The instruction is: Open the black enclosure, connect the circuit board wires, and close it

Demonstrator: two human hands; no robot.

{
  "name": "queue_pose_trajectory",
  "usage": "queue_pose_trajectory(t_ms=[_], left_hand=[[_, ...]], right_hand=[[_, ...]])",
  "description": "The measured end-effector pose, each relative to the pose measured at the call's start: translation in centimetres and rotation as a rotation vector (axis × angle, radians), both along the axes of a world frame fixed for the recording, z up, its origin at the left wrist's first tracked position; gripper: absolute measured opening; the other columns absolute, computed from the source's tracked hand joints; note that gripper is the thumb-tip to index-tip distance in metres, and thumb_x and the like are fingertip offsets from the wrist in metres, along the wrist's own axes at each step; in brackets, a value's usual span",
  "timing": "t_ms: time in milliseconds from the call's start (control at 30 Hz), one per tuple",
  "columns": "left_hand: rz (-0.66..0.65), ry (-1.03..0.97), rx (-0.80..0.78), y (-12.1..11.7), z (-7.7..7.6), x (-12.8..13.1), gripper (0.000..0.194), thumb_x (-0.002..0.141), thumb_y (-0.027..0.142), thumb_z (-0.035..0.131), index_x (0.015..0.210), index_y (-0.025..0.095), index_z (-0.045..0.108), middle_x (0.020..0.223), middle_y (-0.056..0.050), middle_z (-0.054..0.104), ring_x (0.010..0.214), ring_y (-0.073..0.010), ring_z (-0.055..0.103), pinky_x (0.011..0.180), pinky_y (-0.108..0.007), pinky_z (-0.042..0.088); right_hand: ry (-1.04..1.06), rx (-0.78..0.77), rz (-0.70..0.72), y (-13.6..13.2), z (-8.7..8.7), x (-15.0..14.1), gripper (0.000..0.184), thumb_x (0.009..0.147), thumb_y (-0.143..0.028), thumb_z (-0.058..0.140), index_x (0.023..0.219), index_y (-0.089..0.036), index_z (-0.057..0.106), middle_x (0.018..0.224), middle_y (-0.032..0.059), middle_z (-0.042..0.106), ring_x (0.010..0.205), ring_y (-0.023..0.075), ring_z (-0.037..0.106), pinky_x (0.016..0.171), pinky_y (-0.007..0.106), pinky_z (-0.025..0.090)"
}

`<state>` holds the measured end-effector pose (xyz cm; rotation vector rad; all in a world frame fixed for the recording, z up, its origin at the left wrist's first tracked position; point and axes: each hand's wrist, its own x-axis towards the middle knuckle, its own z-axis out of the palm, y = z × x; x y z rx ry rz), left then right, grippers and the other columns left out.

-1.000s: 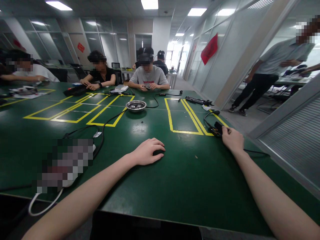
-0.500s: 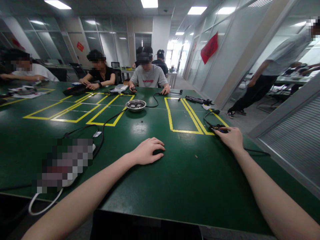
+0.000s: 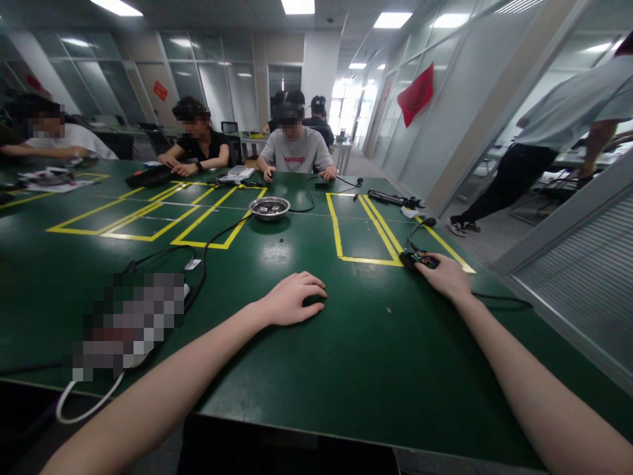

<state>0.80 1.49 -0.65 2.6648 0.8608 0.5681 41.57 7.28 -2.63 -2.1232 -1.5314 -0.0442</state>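
Observation:
My left hand lies palm down near the middle of the green table, fingers curled over a small dark object that I cannot name. My right hand reaches to the right side of the table and its fingers close on a small black corded device beside a yellow tape line. A black cable runs from that device toward the table's right edge.
A metal bowl sits further back in the middle. Yellow taped rectangles mark the table. Black cables cross the left side. Three people sit at the far end, and another person walks past the glass wall on the right.
My right hand has slid the black device leftward and a little nearer, to the corner of the yellow rectangle. My left hand has stayed still. The person on the right has walked further right.

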Motion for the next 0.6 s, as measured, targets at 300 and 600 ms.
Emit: queue_pose_trajectory(t_ms=[300, 600], left_hand=[[-0.022, -0.124, 0.045, -0.7, 0.7, 0.4, 0.047, 0.087, 0.047, 0.073, 0.124, 0.021, 0.063, 0.131, -0.013, 0.065, 0.120, -0.0280, 0.061, 0.103, -0.041, 0.048], [0.014, 0.074, 0.080, -1.6, 1.1, 0.9, 0.054, 0.078, 0.055, 0.078, 0.115, 0.020, 0.059, 0.101, -0.006, 0.070, 0.093, -0.0262, 0.065, 0.087, -0.037, 0.046]], right_hand=[[0.219, -0.078, 1.102, -5.9, 1.7, -14.3, 0.036, 0.080, -0.023, 0.070, 0.116, -0.020, 0.074, 0.109, 0.0086, 0.076, 0.097, 0.0250, 0.072, 0.088, 0.038, 0.057], [0.249, 0.018, 1.240, -8.7, 2.2, -17.1, 0.024, 0.086, -0.027, 0.071, 0.110, -0.022, 0.073, 0.110, 0.0098, 0.069, 0.096, 0.0228, 0.069, 0.085, 0.036, 0.057]])
